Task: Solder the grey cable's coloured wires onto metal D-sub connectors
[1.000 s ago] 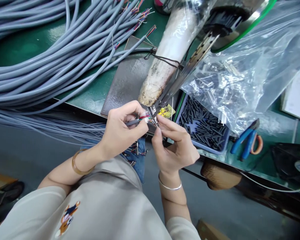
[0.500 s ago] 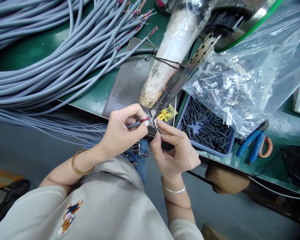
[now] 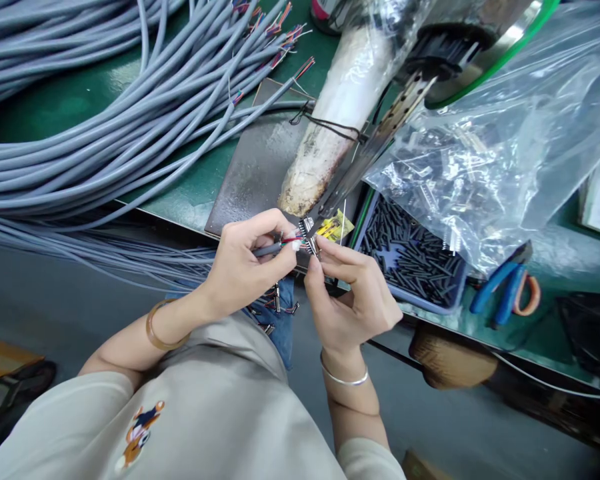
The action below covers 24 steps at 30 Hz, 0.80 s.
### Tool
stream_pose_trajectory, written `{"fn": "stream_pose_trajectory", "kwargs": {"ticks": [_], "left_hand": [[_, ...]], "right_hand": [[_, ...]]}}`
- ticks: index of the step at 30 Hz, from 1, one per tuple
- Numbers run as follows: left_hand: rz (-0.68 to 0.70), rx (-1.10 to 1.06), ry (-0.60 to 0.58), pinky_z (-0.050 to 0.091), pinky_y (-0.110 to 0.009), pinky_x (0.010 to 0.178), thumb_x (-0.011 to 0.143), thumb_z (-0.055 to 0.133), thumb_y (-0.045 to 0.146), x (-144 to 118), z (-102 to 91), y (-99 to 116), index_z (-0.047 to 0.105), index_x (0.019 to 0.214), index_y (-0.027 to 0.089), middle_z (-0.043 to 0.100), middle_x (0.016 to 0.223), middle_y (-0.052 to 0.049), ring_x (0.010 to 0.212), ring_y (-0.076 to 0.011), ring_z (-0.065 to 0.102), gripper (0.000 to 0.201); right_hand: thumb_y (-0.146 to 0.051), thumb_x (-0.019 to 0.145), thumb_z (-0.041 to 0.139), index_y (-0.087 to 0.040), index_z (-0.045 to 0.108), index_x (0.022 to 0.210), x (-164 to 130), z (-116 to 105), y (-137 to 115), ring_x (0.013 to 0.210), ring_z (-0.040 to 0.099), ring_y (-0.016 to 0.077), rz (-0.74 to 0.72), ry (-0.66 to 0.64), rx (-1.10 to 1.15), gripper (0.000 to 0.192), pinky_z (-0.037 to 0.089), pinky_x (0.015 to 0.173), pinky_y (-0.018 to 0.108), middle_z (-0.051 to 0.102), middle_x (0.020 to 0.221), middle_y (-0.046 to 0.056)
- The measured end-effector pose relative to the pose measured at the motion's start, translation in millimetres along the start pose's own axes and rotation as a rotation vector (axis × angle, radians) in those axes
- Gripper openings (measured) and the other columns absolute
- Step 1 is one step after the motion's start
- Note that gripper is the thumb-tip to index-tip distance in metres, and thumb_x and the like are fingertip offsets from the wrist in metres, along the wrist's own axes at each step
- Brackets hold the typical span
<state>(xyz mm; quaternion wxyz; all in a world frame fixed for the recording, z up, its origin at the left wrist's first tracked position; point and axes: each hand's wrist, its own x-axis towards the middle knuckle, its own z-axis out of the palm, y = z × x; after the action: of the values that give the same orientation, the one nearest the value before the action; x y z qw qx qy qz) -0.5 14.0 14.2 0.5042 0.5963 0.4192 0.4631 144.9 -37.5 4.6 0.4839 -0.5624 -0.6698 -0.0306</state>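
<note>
I see a green bench [image 3: 80, 100]: grey cables [image 3: 105, 133] upper left, dark plate [image 3: 255, 173] centre, blue tray [image 3: 410, 257] and blue pliers [image 3: 500, 290] lower right.

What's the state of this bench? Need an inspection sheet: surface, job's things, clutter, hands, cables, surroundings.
Surface: green bench top with a dark metal plate at its front edge.
Job's things: grey cable end with bared coloured wires; small metal connector at the wire tips.
Clutter: blue tray of black sleeves, clear plastic bag of small parts, blue-handled cutters, yellow tag.
Hands: left hand pinches the grey cable end; right hand pinches the small metal connector.
Cables: large bundle of grey cables across the bench, some hanging over the edge.
Surroundings: wrapped machine arm above the hands; floor below.
</note>
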Motion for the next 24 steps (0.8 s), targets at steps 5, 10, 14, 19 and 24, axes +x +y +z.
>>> {"fn": "stream_pose_trajectory", "kwargs": {"ticks": [5,10,14,19,24], "left_hand": [[0.031,0.021,0.003,0.039,-0.015,0.05,0.082,0.066,0.01,1.6,-0.3,0.7,0.059,0.074,0.016,0.064,0.074,-0.001,0.063,-0.0077,0.059,0.012],[0.115,0.06,0.001,0.032,-0.016,0.045,0.082,0.065,0.009,2.4,-1.4,4.1,0.059,0.074,0.016,0.061,0.07,0.001,0.053,-0.004,0.049,0.012],[0.117,0.059,-0.007,0.03,-0.017,0.045,0.083,0.065,0.01,3.0,-1.6,6.1,0.059,0.075,0.016,0.059,0.068,0.002,0.051,-0.0032,0.046,0.012],[-0.009,0.029,-0.015,0.033,-0.018,0.048,0.08,0.065,0.011,2.4,-1.9,1.8,0.057,0.072,0.016,0.062,0.072,0.0,0.059,-0.0063,0.052,0.012],[-0.125,0.027,-0.049,0.031,-0.019,0.05,0.078,0.065,0.013,-6.8,-1.3,-6.7,0.057,0.072,0.016,0.064,0.073,-0.001,0.055,-0.0044,0.047,0.01]], "right_hand": [[-0.008,0.083,0.078,-0.022,0.064,0.086,0.9,1.5,-0.3,0.083,0.078,0.0148,0.005,-0.003,0.001,0.02,0.064,0.075,0.026,0.082,0.103,0.003],[-0.008,0.081,0.081,-0.022,0.066,0.088,2.0,0.3,-4.4,0.082,0.078,0.0149,-0.008,0.005,-0.026,0.021,0.065,0.074,0.026,0.081,0.104,0.003],[-0.01,0.082,0.08,-0.023,0.066,0.088,1.5,-1.0,-6.3,0.082,0.078,0.0148,-0.033,0.001,-0.072,0.02,0.065,0.073,0.025,0.082,0.105,0.003],[-0.008,0.082,0.077,-0.021,0.062,0.086,-3.2,2.1,-2.5,0.085,0.08,0.0163,-0.134,-0.037,-0.095,0.021,0.064,0.072,0.023,0.082,0.108,0.007],[-0.013,0.092,0.067,-0.023,0.065,0.099,-17.0,-15.4,9.6,0.081,0.079,0.0163,0.032,-0.057,0.088,0.012,0.062,0.062,0.025,0.082,0.096,0.003]]}}
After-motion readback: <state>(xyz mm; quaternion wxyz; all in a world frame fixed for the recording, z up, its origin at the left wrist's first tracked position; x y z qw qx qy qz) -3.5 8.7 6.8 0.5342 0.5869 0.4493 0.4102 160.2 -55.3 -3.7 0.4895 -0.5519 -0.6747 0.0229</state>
